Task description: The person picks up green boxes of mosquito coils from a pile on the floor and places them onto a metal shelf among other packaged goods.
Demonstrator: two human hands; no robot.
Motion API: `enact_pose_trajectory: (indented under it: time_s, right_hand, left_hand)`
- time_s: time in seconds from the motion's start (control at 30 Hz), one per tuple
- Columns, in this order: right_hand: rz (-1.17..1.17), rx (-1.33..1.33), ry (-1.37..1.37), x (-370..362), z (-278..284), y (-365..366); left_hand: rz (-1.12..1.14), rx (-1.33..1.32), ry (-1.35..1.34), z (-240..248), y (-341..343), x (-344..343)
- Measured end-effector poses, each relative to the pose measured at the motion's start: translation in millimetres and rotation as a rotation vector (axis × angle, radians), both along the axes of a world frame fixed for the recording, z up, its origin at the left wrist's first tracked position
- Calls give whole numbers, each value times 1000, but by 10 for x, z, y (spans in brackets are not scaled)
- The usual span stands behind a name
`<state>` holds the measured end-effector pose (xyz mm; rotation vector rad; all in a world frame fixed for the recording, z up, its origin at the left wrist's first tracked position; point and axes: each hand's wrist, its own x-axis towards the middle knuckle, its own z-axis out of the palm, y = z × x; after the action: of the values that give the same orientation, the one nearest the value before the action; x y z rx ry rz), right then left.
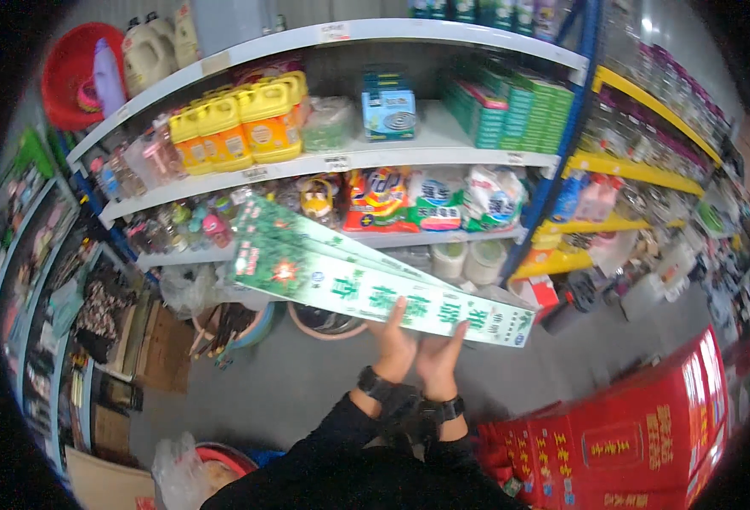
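Long, flat green-and-white boxes lie fanned out across my two hands, at least two overlapping at the left end. They slant down to the right in front of the shelves. My left hand grips the lower edge near the middle, its thumb up on the front face. Just right of it, my right hand holds the same edge, thumb also on the front. The fingers behind the boxes are hidden. Dark bands circle both wrists.
Ahead, a white shelf carries yellow-orange jugs, a blue coil box and green cartons. Detergent bags stand on the tier below. Red cartons are at lower right, tubs on the floor.
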<state>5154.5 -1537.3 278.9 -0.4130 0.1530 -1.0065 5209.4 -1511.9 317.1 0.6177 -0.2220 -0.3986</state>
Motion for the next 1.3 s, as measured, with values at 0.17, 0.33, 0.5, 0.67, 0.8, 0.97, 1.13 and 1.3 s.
enact_pose_trajectory:
  time_s: [0.17,0.33,0.5,0.67,0.8,0.97,1.13,1.3]
  right_hand:
    - [-117,-352,191,179,-105,-458]
    - [-409,-566,373,402,-274,-787]
    - [-176,-27,283,667,-236,-1386]
    - [229,339,23,710,-413,-1943]
    - [164,450,83,731,-843,-2207]
    - [163,351,139,749,-1013,-2336]
    - [184,374,94,792,-623,-2379]
    - [100,342,293,798,74,-2573]
  left_hand:
    - [92,190,-169,-168,-404,154]
    - [-135,239,-280,-364,-608,387]
    - [-98,117,-503,-431,-617,825]
    - [641,826,-1627,-212,-401,1634]
    - [-57,346,-904,71,-392,1923]
    - [29,468,-1128,158,-524,2077]
    - [-330,185,-581,-84,-322,2185]
    - [-518,218,-475,-213,547,2626]
